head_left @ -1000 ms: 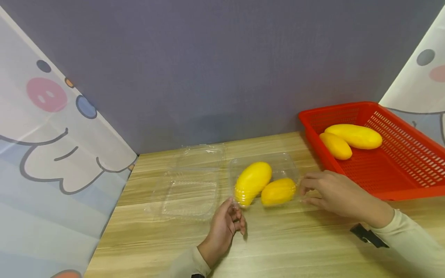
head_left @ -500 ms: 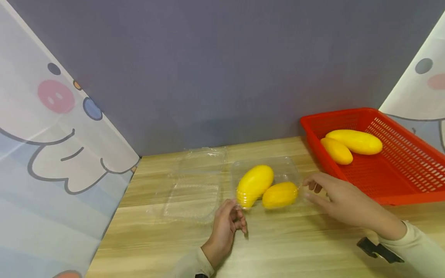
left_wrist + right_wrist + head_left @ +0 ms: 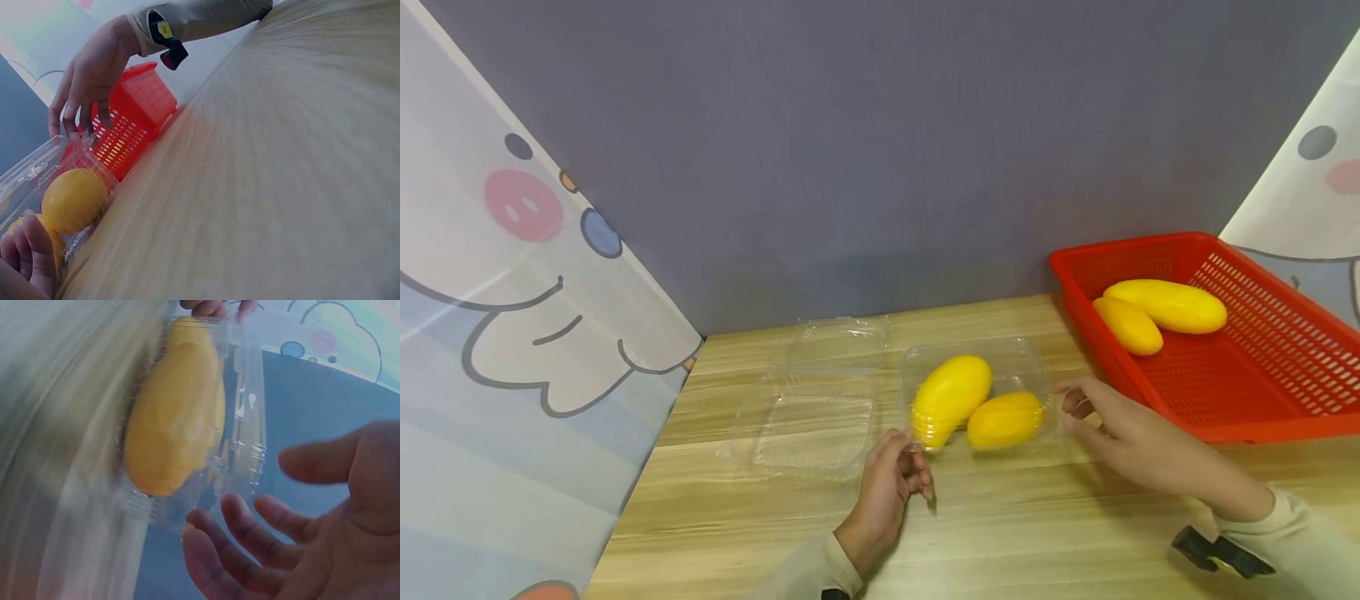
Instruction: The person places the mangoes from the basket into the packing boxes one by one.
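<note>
Two yellow mangoes, a larger one [image 3: 952, 398] and a smaller, more orange one [image 3: 1004, 421], lie side by side inside a clear plastic box [image 3: 1015, 354]. Whether its lid is down I cannot tell. My left hand [image 3: 883, 492] holds the box's near left corner with the thumb on the rim, its other fingers curled below. Over at the right end, my right hand [image 3: 1131, 437] stands with thumb and fingers spread apart. In the right wrist view its fingertips [image 3: 197, 537] are close to the box's corner; contact is unclear.
A second clear clamshell [image 3: 812, 433] lies spread out to the left. The red basket [image 3: 1247, 400] at the right holds a long yellow mango [image 3: 1168, 305] and a shorter one [image 3: 1129, 326]. Behind the wooden table [image 3: 985, 533] rises a grey wall [image 3: 880, 167].
My right hand has moved slightly back to the right and its thumb and fingers have spread. The left hand stays at the box's corner. The whole head view has shifted slightly.
</note>
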Demonstrator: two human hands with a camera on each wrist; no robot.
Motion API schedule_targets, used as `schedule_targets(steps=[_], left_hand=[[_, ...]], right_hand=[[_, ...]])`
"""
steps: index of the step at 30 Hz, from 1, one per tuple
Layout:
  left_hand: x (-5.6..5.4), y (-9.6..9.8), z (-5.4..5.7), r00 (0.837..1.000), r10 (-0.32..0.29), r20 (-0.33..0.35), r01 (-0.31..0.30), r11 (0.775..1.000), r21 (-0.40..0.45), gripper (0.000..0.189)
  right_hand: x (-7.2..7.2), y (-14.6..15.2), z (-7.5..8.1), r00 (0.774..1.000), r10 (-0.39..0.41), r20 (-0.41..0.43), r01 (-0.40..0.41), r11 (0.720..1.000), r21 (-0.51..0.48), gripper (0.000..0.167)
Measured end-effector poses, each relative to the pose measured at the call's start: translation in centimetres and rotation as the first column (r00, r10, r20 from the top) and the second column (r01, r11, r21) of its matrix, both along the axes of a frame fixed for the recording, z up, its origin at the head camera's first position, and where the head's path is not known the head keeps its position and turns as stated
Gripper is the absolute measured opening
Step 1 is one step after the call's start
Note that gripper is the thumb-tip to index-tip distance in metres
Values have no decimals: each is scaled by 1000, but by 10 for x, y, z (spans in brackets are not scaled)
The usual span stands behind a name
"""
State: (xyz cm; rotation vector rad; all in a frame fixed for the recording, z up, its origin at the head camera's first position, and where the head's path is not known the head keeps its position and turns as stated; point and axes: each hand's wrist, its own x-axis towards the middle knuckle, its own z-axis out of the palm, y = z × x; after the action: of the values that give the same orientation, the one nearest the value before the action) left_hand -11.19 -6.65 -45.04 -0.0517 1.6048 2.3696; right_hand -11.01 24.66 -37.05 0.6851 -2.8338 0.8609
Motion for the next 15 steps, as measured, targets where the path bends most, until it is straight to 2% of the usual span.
schedule_targets(steps=[3, 5, 7, 9, 11, 12, 15], left_hand=[[0, 0, 0, 1000, 6, -5, -6, 1000, 4, 23], [-1, 1, -1, 1000, 10, -6, -10, 1000, 10, 24], [-1, 1, -2, 1000, 11, -6, -11, 1000, 15, 24], [-1, 1, -3, 1000, 9, -9, -9, 1000, 17, 24], [-1, 0, -3, 1000, 6, -11, -6, 1000, 18, 24], [-1, 0, -3, 1000, 3, -13, -3, 1000, 17, 24], [-1, 0, -3, 1000, -2, -7, 2, 1000, 23, 24]], right_hand=[[-3, -2, -6, 999, -16, -37, 16, 1000, -9, 39], [-6, -2, -11, 999, -24, -34, 23, 999, -25, 43], [-9, 0, -15, 999, -39, 22, 40, 998, -44, 43], [-12, 3, -21, 991, -24, 130, 36, 995, -90, 38], [-16, 6, -27, 957, 13, 289, 36, 986, -162, 27], [-18, 8, -29, 929, 42, 369, 37, 978, -205, 25], [-22, 11, -37, 802, 134, 582, 94, 934, -344, 33]])
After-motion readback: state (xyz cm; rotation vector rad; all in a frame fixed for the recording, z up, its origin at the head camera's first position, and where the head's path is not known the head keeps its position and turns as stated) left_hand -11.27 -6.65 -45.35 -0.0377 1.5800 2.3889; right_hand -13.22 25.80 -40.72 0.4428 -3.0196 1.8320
